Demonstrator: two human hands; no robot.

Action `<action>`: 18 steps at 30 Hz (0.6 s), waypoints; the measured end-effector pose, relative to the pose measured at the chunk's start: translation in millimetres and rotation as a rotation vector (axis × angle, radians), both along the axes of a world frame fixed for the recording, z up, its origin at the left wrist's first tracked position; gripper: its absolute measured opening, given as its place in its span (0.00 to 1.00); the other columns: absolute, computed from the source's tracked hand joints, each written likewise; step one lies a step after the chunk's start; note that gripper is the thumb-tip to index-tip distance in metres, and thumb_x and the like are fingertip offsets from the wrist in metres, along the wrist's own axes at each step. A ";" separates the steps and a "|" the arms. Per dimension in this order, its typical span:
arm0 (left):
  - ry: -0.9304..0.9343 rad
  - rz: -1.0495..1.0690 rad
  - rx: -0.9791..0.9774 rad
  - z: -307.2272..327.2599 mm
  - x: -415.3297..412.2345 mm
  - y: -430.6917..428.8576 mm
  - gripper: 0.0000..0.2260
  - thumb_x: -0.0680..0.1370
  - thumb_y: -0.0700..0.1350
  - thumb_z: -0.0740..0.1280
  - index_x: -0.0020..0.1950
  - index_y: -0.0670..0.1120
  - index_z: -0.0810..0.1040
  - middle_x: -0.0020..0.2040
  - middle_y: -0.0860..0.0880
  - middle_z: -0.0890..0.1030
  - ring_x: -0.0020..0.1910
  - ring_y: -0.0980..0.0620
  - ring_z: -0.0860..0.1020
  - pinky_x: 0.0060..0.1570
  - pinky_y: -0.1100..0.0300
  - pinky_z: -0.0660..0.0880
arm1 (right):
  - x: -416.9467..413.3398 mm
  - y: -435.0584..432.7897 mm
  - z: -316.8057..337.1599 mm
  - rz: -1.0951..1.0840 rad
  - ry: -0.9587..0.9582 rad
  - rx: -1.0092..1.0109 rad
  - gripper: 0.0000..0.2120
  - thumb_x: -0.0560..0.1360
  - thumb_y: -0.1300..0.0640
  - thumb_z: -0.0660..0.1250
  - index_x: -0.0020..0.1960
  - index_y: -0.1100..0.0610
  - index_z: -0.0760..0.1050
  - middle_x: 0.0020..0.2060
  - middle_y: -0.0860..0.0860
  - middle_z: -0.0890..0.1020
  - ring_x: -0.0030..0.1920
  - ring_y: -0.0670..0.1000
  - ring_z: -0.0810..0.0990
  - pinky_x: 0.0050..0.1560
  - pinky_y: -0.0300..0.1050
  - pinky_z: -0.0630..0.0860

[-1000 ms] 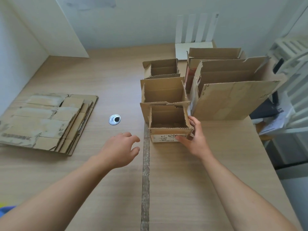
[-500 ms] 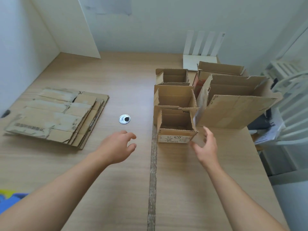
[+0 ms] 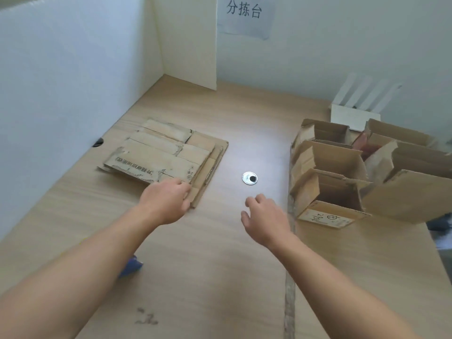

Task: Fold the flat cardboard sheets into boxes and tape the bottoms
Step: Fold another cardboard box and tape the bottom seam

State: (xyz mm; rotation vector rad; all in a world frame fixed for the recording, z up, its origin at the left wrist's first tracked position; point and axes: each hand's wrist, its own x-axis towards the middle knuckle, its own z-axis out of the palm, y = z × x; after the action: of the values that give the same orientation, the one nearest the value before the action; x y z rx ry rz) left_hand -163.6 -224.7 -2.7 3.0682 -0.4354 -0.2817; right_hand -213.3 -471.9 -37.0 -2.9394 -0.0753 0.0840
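Both bare forearms are extending from the bottom corners of the frame toward its middle. The left hand [image 3: 166,203] is lying knuckles-up left of centre, its fingers bending downward with the tips hidden, so its grip is unclear. The right hand [image 3: 266,220] is hovering palm-down just right of centre, fingers curling loosely and holding nothing.

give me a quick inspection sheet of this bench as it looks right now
surface: light wooden table, dark seam running down it
job's things: stack of flat brown cardboard sheets at left; open folded brown cardboard boxes at right
clutter: round silver grommet; blue object by the left forearm
grippers: left hand at the stack's near corner, grip unclear; right hand open, holding nothing
cables: nothing seen
surroundings: white walls, paper sign, white antenna device
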 end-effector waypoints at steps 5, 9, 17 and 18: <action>0.011 0.001 0.057 -14.1 51.1 89.8 0.16 0.80 0.52 0.57 0.66 0.52 0.74 0.64 0.51 0.76 0.61 0.47 0.73 0.60 0.53 0.70 | 60.0 88.1 1.5 0.005 0.039 -0.135 0.13 0.81 0.49 0.56 0.59 0.56 0.71 0.53 0.53 0.73 0.53 0.59 0.73 0.43 0.49 0.65; 0.034 0.017 0.028 -25.7 99.2 147.0 0.17 0.80 0.52 0.57 0.67 0.52 0.74 0.64 0.50 0.75 0.64 0.47 0.72 0.60 0.53 0.69 | 102.2 144.2 -7.0 -0.055 0.121 -0.142 0.14 0.81 0.48 0.56 0.61 0.55 0.70 0.56 0.54 0.74 0.56 0.59 0.74 0.45 0.49 0.66; 0.097 0.238 -0.175 -59.7 178.3 208.8 0.24 0.80 0.52 0.59 0.76 0.50 0.64 0.74 0.46 0.66 0.71 0.43 0.65 0.67 0.47 0.66 | 163.2 201.8 -46.2 -0.547 0.229 0.431 0.16 0.78 0.49 0.62 0.61 0.56 0.71 0.59 0.56 0.76 0.56 0.56 0.73 0.49 0.47 0.69; 0.112 0.272 -0.214 -63.7 184.2 212.3 0.25 0.80 0.52 0.60 0.76 0.49 0.63 0.75 0.45 0.64 0.71 0.42 0.64 0.67 0.47 0.65 | 167.2 205.4 -49.2 -0.595 0.219 0.492 0.18 0.78 0.49 0.64 0.64 0.56 0.71 0.61 0.56 0.75 0.59 0.57 0.74 0.52 0.47 0.70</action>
State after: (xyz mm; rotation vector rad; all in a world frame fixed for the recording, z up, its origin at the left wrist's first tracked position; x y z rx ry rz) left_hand 20.6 -12.5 -66.4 2.8372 -0.0379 -0.3673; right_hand -46.1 -266.5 -86.2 -2.3302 0.6987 0.2531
